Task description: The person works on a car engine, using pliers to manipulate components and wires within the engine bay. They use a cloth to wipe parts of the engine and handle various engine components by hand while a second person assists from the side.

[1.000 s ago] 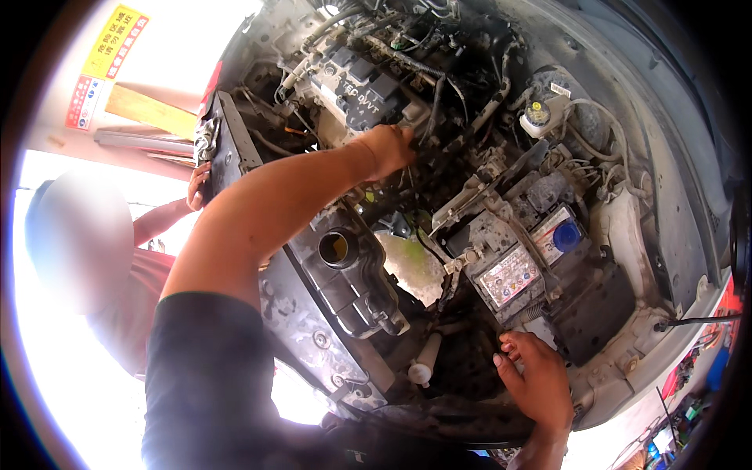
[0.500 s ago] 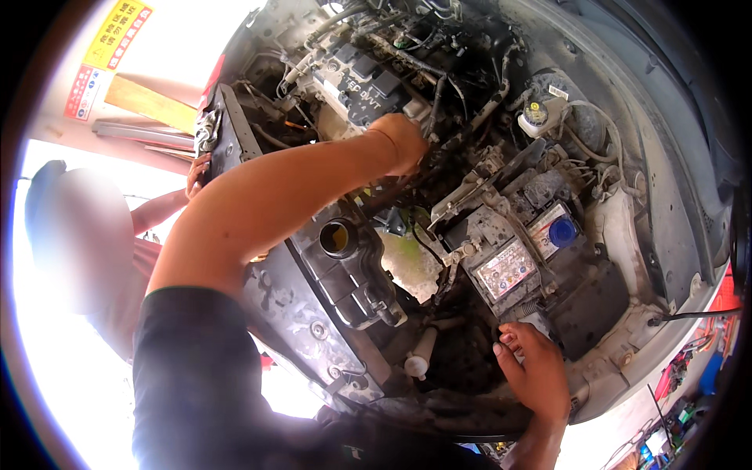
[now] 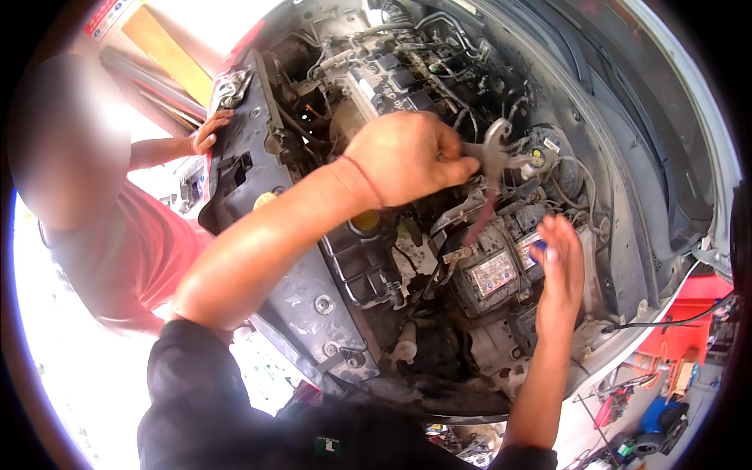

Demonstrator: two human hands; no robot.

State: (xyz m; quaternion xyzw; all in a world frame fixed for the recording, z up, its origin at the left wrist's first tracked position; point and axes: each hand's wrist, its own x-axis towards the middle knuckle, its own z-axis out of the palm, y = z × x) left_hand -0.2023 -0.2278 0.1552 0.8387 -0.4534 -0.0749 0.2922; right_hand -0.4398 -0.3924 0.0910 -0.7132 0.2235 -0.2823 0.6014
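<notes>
Shifted since the earlier frame are the left hand (image 3: 411, 160) and the right hand (image 3: 560, 262): a blurred metal tool (image 3: 494, 159) is gripped in the left's closed fingers over the engine bay (image 3: 429, 352), while the right's fingers are held open near the battery (image 3: 493, 276).

The grey metal tool (image 3: 494, 159) (motion-blurred) is held tilted, reddish handle (image 3: 481, 219) downward.

Cannot identify the blurred red-handled hand tool (image 3: 493, 162) above the battery (image 3: 492, 276), nor fully see the engine cover (image 3: 394, 88) up-left of the battery behind the left hand (image 3: 409, 158).
</notes>
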